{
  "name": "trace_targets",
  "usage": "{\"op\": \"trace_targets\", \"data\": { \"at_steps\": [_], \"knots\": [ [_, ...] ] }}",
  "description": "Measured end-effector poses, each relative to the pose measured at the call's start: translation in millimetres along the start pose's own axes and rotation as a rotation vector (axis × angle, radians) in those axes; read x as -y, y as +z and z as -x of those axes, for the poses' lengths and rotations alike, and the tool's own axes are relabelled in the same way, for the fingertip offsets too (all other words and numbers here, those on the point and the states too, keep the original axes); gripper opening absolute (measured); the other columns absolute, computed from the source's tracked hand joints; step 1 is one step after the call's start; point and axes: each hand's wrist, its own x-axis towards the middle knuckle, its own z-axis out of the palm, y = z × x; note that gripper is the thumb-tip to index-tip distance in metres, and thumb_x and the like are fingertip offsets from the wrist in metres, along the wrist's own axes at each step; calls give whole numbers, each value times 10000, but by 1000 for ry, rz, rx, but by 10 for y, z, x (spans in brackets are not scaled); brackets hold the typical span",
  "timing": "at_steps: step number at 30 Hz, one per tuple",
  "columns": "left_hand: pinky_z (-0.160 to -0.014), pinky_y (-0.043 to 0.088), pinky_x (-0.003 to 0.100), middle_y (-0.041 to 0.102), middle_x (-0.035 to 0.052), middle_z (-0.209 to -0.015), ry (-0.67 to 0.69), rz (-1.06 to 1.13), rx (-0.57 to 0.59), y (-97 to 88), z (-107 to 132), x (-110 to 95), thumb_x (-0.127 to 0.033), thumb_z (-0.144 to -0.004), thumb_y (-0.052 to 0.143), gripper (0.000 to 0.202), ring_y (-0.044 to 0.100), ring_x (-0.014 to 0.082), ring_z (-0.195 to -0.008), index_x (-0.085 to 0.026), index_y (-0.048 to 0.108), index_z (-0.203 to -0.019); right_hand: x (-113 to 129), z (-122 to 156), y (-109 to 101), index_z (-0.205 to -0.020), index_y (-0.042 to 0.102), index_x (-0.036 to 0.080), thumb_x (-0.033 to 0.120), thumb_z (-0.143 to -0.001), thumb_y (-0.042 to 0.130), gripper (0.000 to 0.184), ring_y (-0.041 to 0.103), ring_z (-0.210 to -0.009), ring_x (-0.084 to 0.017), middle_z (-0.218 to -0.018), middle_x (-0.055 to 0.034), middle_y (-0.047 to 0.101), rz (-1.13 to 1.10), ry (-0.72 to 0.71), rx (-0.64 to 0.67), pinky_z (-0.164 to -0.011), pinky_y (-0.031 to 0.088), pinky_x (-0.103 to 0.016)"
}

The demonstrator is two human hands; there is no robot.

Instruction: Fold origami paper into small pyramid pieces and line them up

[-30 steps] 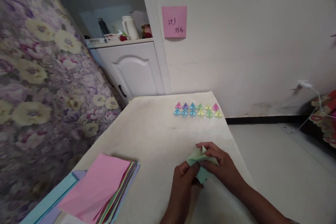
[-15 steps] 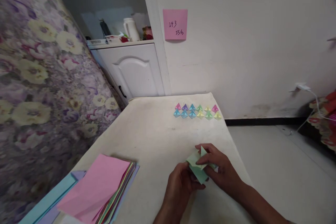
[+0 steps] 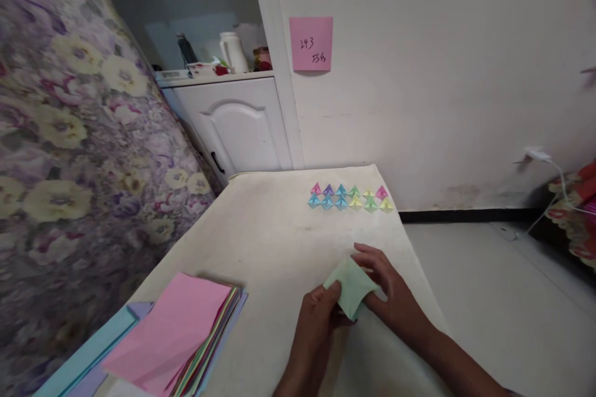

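Observation:
A pale green folded paper [image 3: 352, 284] is held between both my hands just above the white table [image 3: 270, 229]. My left hand [image 3: 319, 322] pinches its lower left corner with thumb and fingers. My right hand [image 3: 391, 288] grips its right side, fingers curled behind it. The paper shows as a flat diamond shape facing up. Beyond it, near the table's far edge, lie two rows of several small folded paper pieces [image 3: 350, 197] in pink, purple, blue, green and yellow.
A stack of coloured paper sheets [image 3: 172, 338], pink on top, lies at the table's near left. A flowered fabric surface [image 3: 69, 155] rises on the left. A white cabinet [image 3: 235, 124] stands behind; a pink note [image 3: 310, 43] is stuck on the wall. The floor [image 3: 503, 298] lies to the right.
The green paper was crumpled with points sticking up between my fingers; now it is pressed flat into a diamond. My hands have shifted only slightly.

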Motion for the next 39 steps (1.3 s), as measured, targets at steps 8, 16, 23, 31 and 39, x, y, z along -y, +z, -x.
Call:
{"op": "trace_targets", "data": {
  "at_steps": [8, 16, 23, 31, 39],
  "knots": [
    [-572, 431, 239, 605, 35, -630, 77, -185, -33, -20, -32, 13, -404, -777, 578, 323, 514, 126, -581, -99, 655, -701, -45, -36, 29, -1002, 542, 208, 168, -692, 624, 323, 592, -789, -178, -864, -15, 630, -358, 250, -6, -660, 478, -270],
    [-522, 411, 213, 599, 24, -628, 67, -154, -103, -34, -66, 99, -325, -691, 676, 245, 505, 119, -557, -106, 677, -802, -25, -45, 73, -929, 563, 195, 151, -633, 650, 311, 538, -644, -123, -744, 21, 597, -412, 309, -34, -553, 432, -217],
    [-498, 388, 210, 605, 22, -597, 86, -163, -154, -58, -76, 97, -336, -678, 682, 255, 504, 120, -526, -110, 678, -795, -1, -5, 15, -995, 559, 185, 362, -807, 519, 262, 564, -740, -166, -839, -34, 609, -424, 317, -12, -653, 466, -296],
    [-517, 401, 219, 602, 32, -627, 123, -290, -108, -19, -49, 102, -302, -718, 645, 220, 500, 131, -564, -105, 674, -810, -107, -33, 88, -917, 579, 188, 276, -683, 666, 265, 540, -654, -143, -800, -12, 626, -320, 293, -19, -584, 430, -255],
    [-523, 374, 211, 572, 11, -616, 119, -170, -79, -24, -59, 160, -314, -735, 636, 221, 482, 115, -559, -111, 654, -822, -97, -36, 80, -881, 586, 187, 271, -687, 661, 224, 575, -720, -176, -809, -17, 637, -299, 270, -30, -631, 442, -272]
  ]
}}
